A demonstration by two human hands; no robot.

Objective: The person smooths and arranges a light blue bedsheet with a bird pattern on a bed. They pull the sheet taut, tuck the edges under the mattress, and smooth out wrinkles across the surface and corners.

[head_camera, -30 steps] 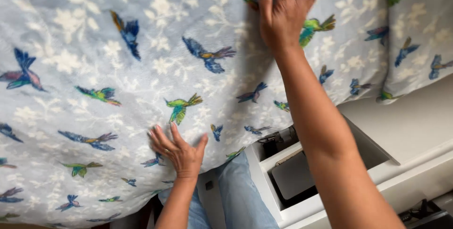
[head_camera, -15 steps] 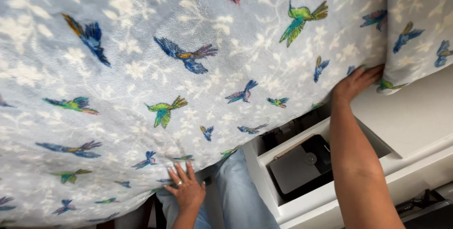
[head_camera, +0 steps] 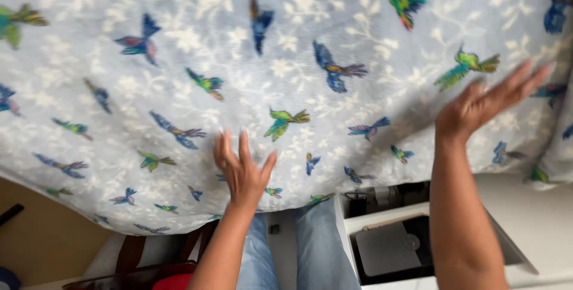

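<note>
Across the head view a pale blue sheet (head_camera: 298, 57) printed with white flowers and bright birds fills nearly the whole upper part of the picture, spread flat over a bed, its near edge hanging down along the bottom of the pattern. On the lower middle of the sheet lies the left hand (head_camera: 243, 170), palm down, fingers spread apart and gripping nothing, close to the near edge. Well to the right the right hand (head_camera: 486, 102) is over the sheet too, fingers stretched out and open, pointing up and to the right; it is blurred, so I cannot tell whether it touches the cloth or is just above it. It clasps nothing.

Below the sheet's edge, between the two forearms, show the person's blue jeans (head_camera: 316, 248). Just right of them stands a white bedside unit (head_camera: 537, 230) with an open compartment that holds a flat grey thing (head_camera: 388, 248). At the lower left a bare tan floor (head_camera: 48, 236) shows, and beside it a brown strap (head_camera: 128, 254) and something red (head_camera: 173, 281) at the bottom edge.
</note>
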